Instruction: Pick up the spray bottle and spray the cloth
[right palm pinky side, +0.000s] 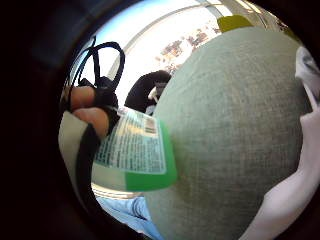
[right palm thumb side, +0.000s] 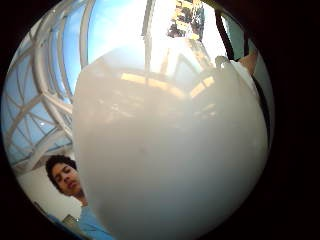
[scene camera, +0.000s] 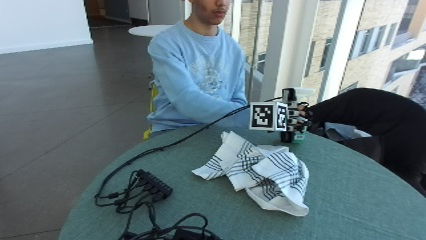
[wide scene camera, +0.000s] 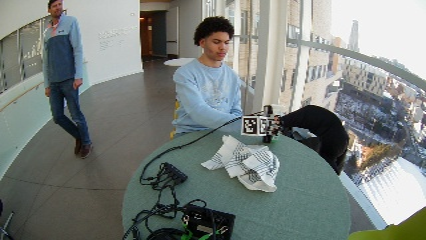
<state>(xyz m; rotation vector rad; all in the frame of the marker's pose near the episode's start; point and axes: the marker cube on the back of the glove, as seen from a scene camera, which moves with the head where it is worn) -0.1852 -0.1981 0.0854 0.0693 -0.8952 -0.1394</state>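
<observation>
One round green table (scene camera: 359, 200). One spray bottle (scene camera: 294, 131) on its far side, with one gloved right hand (scene camera: 303, 117) on it. One white checked cloth (scene camera: 263, 172) mid-table. One black cable hub (scene camera: 154, 184) at the near left. One black jacket (scene camera: 373, 117) on the right.

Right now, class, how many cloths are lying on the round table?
1: a white cloth with dark stripes, crumpled near the middle of the green table, close to the spray bottle. None other shows.

The spray bottle (right palm pinky side: 134, 150) carries a label with printed lines and a barcode — too small to read; no other text is legible.
</observation>
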